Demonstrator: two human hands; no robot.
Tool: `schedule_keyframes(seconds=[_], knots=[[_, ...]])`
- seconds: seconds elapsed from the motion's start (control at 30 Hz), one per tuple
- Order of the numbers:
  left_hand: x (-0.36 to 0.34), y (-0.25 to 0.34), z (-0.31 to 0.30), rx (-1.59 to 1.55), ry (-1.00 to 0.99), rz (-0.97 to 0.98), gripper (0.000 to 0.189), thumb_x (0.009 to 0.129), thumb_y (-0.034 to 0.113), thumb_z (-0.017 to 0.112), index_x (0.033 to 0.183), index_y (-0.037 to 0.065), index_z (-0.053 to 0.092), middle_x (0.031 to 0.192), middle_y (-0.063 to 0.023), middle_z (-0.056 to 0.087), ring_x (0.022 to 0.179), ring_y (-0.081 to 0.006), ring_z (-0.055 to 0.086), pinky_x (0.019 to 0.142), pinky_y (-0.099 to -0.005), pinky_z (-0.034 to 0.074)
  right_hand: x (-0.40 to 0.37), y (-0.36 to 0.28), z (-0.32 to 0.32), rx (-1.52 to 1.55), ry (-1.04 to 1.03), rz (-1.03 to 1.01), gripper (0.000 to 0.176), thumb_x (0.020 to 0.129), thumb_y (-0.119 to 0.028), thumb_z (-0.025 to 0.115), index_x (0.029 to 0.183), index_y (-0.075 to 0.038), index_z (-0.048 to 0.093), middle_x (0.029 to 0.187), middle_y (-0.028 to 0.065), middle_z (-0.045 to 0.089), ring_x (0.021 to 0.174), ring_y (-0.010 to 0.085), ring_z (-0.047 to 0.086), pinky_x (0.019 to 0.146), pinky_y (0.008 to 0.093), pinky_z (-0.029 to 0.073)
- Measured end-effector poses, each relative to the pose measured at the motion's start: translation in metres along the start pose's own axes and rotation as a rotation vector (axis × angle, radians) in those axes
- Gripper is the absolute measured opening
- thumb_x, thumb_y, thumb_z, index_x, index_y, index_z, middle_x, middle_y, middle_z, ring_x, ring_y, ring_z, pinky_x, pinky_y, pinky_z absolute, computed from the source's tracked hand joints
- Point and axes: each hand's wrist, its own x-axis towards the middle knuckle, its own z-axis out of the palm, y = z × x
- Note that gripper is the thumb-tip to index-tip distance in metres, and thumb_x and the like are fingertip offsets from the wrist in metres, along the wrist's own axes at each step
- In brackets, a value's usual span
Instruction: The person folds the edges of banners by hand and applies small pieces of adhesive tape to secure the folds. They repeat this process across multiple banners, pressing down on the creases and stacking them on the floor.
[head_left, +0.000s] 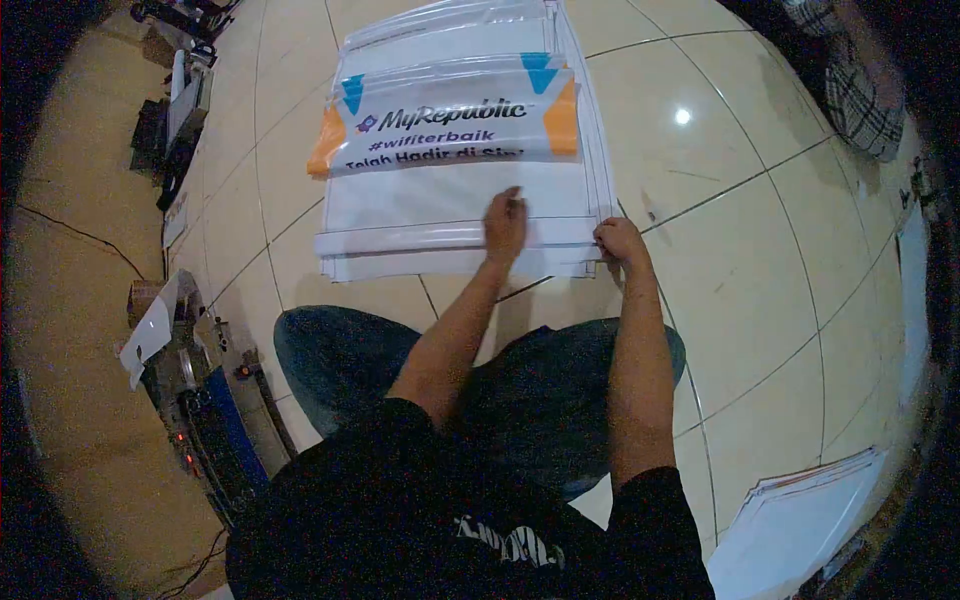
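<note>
A stack of printed vinyl banners [400, 197] lies on the floor before my crossed legs, mostly white side up. Its upper part is folded over, showing a printed MyRepublic panel [440, 112] with orange and blue corners. A folded strip runs across the near edge. My left hand [506, 225] is over this strip, right of the middle, with its fingers curled; whether anything is between them is hidden. At the right end of the strip, my right hand [622, 243] is closed with its fingertips on the banner's corner.
Pale tiles [740, 230] surround the banners. To the left stands a machine [215, 410] with red lights, and further up lies dark equipment [175, 125]. White sheets [800, 520] are stacked at lower right. Checked fabric [862, 112] is at upper right.
</note>
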Motion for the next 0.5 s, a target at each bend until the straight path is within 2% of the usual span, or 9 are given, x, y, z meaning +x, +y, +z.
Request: schedule_keyframes(seconds=[0.07,0.1,0.13,0.2,0.23,0.3,0.37,0.43,0.5], knots=[[0.008,-0.016,-0.048,0.432,0.19,0.371,0.034,0.083,0.018,0.06,0.113,0.001,0.057,0.111,-0.0187,0.059,0.107,-0.0358,0.053,0.096,-0.0446,0.039,-0.008,-0.008,0.0,0.047,-0.033,0.038,0.024,0.068,-0.019,0.053,0.068,0.004,0.059,0.06,0.0174,0.056,0.05,0.0278,0.052,0.052,0.0429,0.044],[0.003,-0.022,-0.066,0.673,0.167,0.214,0.051,0.086,0.031,0.056,0.126,-0.001,0.049,0.129,-0.0251,0.047,0.124,-0.0392,0.04,0.105,-0.0472,0.03,-0.009,-0.009,-0.001,0.007,-0.002,-0.016,0.023,0.069,-0.018,0.052,0.066,0.004,0.057,0.057,0.0157,0.054,0.048,0.0261,0.051,0.05,0.0426,0.043],[-0.006,-0.031,-0.082,1.006,0.1,0.051,0.07,0.089,0.047,0.046,0.137,-0.003,0.036,0.143,-0.0284,0.029,0.136,-0.04,0.022,0.111,-0.048,0.018,-0.01,-0.01,-0.002,-0.032,0.028,-0.067,0.022,0.069,-0.017,0.051,0.064,0.003,0.056,0.055,0.014,0.051,0.046,0.0244,0.049,0.047,0.0422,0.042],[-0.019,-0.03,-0.107,1.053,0.043,-0.109,0.081,0.09,0.056,0.036,0.141,-0.006,0.026,0.148,-0.027,0.018,0.14,-0.0382,0.011,0.113,-0.0484,0.009,-0.005,-0.008,-0.003,-0.03,-0.023,0.011,0.02,0.073,-0.017,0.055,0.069,0.002,0.059,0.058,0.0109,0.055,0.049,0.021,0.051,0.048,0.038,0.043],[-0.018,-0.033,-0.105,1.052,0.048,-0.109,0.081,0.09,0.056,0.036,0.141,-0.006,0.026,0.148,-0.027,0.018,0.14,-0.0382,0.011,0.113,-0.0484,0.009,-0.001,-0.007,-0.004,-0.024,-0.071,0.094,0.019,0.077,-0.017,0.058,0.074,0.001,0.063,0.061,0.0078,0.059,0.052,0.0176,0.053,0.05,0.0338,0.044],[-0.024,-0.035,-0.088,1.048,-0.001,-0.115,0.085,0.09,0.058,0.034,0.139,-0.011,0.024,0.148,-0.0274,0.019,0.14,-0.0388,0.011,0.113,-0.0483,0.007,0.006,0.002,-0.003,-0.025,-0.097,0.07,0.018,0.077,-0.017,0.058,0.074,0.001,0.062,0.06,0.007,0.057,0.052,0.0169,0.052,0.049,0.033,0.043],[-0.035,-0.005,-0.06,0.968,-0.164,-0.058,0.087,0.09,0.059,0.033,0.139,-0.012,0.021,0.147,-0.0272,0.02,0.14,-0.0377,0.011,0.113,-0.048,0.007,0.008,0.005,-0.002,-0.038,-0.12,0.045,0.018,0.078,-0.016,0.057,0.073,0.0,0.062,0.059,0.0062,0.056,0.051,0.0162,0.052,0.048,0.0323,0.043],[-0.047,0.033,-0.031,0.938,-0.33,0.072,0.083,0.09,0.053,0.038,0.139,-0.013,0.021,0.147,-0.0263,0.022,0.14,-0.0365,0.013,0.113,-0.0479,0.007,0.005,0.003,-0.003,-0.005,-0.101,0.053,0.024,0.073,-0.02,0.052,0.065,0.002,0.056,0.058,0.0156,0.056,0.046,0.026,0.054,0.044,0.043,0.044],[-0.059,0.033,0.008,0.785,-0.436,0.24,0.071,0.091,0.038,0.044,0.139,-0.009,0.024,0.147,-0.024,0.023,0.139,-0.0355,0.019,0.113,-0.0495,0.011,0.003,0.004,-0.002,0.037,-0.083,0.072,0.024,0.073,-0.02,0.052,0.066,0.002,0.057,0.058,0.015,0.057,0.046,0.026,0.055,0.045,0.0426,0.045]])
